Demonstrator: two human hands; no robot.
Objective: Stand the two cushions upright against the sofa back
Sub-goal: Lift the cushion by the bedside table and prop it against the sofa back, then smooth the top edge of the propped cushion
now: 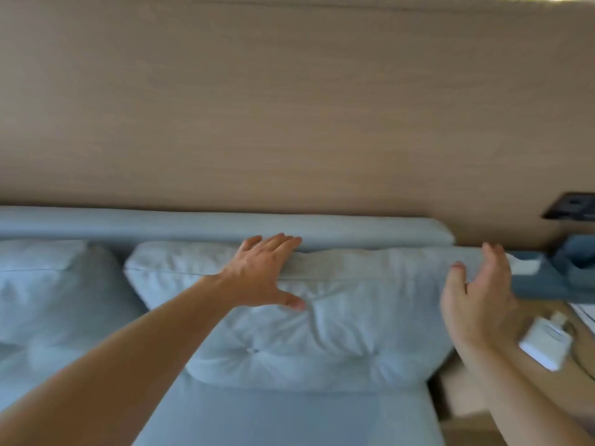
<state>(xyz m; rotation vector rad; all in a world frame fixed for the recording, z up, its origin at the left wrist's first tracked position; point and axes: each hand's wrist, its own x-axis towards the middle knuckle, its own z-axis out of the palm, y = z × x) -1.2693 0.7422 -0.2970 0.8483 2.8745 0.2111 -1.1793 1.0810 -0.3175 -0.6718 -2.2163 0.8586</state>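
Two pale blue tufted cushions lean upright against the sofa back [193,225]. The right cushion [354,317] stands in the middle of the view and the left cushion [54,294] is cut off by the left edge. My left hand [264,272] lies flat on the top edge of the right cushion, fingers spread, thumb on its front face. Beside that cushion's right end my right hand [479,300] hovers with fingers apart, holding nothing and just clear of the fabric.
A wooden side table [547,375] stands right of the sofa with a white charger [544,346] and cable on it. A blue box [566,268] sits behind it by the beige wall, under a dark wall socket [570,206]. The sofa seat [289,416] extends toward me.
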